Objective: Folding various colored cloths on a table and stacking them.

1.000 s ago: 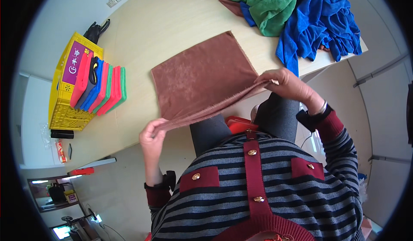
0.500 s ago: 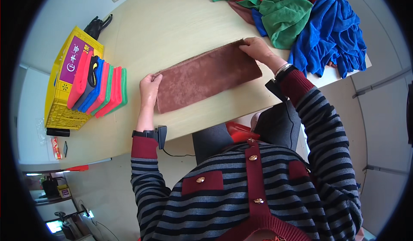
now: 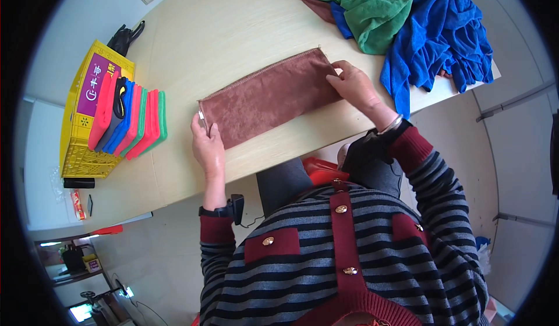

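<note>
A brown towel (image 3: 271, 96), folded into a long strip with a stitched far edge, lies slantwise on the pale wooden table (image 3: 192, 46). At its left end my left hand (image 3: 208, 146) pinches the short edge between thumb and fingers, beside a small white tag. My right hand (image 3: 356, 87) grips the opposite short edge, thumb and fingers closed on the cloth. Beyond the towel to the right lies a loose heap of cloths, with a green cloth (image 3: 377, 11) and a blue cloth (image 3: 439, 41) in front.
On the left stands a yellow crate (image 3: 87, 160) with a purple panel. A row of folded red, blue, grey and green towels (image 3: 133, 122) leans against it. Behind the crate lies a black object (image 3: 123, 38). The table's near edge runs just in front of me.
Both hands have slid toward me along the towel's short ends, from its far corners to lower down the sides. The towel stays spread in nearly the same place.
</note>
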A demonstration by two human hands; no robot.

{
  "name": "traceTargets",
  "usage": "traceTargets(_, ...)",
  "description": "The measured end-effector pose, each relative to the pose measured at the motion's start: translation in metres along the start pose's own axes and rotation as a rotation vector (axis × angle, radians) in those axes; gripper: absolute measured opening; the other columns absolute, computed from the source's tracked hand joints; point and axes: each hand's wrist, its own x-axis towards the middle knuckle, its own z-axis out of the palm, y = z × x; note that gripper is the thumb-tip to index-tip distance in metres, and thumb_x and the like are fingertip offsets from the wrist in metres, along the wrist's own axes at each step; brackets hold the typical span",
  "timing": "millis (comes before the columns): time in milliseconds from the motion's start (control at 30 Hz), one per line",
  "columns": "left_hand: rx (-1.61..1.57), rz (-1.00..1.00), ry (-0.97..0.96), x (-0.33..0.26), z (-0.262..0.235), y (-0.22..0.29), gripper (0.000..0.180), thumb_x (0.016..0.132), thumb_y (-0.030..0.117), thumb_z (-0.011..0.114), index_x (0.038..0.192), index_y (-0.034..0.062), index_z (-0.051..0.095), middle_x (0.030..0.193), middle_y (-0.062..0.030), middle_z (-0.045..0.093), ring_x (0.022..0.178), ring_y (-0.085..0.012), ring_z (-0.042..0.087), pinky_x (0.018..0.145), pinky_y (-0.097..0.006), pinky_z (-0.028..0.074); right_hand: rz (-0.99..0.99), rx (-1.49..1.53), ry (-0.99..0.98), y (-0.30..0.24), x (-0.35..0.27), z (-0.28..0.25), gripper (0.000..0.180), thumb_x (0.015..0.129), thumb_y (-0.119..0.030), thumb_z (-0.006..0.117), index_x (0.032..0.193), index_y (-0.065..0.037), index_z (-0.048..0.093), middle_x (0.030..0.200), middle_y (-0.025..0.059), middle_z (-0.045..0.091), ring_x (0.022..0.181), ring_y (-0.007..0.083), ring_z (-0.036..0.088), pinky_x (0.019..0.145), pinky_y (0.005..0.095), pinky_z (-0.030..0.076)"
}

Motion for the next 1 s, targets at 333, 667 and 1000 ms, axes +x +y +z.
traceTargets(333,0.560,0.153,0.198,-0.017,0.001,0.014,0.054,0.093,0.017,0.064,0.142,0.0090,0.042,0.093,-0.0206,0.071,0.080,-0.0399,0.068,0.067,-0.049,0.052,-0.179,-0.435,0.167,-0.001,-0.034,0.004,0.034,0.092,-0.020,0.060,0.123,-0.008,0.054,0.088,0.0209,0.070,0.085,0.0364,0.068,0.073,0.0484,0.052)
traceTargets(667,0.784,0.274,0.227,-0.029,-0.007,0.057,0.057,0.092,0.019,0.066,0.142,0.0076,0.043,0.134,-0.0200,0.057,0.116,-0.0348,0.060,0.095,-0.050,0.046,-0.440,-0.583,-0.007,-0.067,-0.041,0.005,0.044,0.094,-0.022,0.059,0.134,-0.007,0.051,0.130,0.0173,0.059,0.120,0.0332,0.056,0.100,0.0449,0.043)
traceTargets(1000,0.702,0.424,-0.321,-0.042,0.028,0.045,0.057,0.099,0.043,0.049,0.148,0.0150,0.043,0.158,-0.0140,0.032,0.147,-0.0339,0.027,0.120,-0.055,0.016,-0.776,-0.646,-0.276,-0.053,-0.088,0.044,0.063,0.096,-0.044,0.055,0.151,-0.017,0.039,0.157,0.0111,0.035,0.147,0.0329,0.026,0.119,0.0527,0.021)
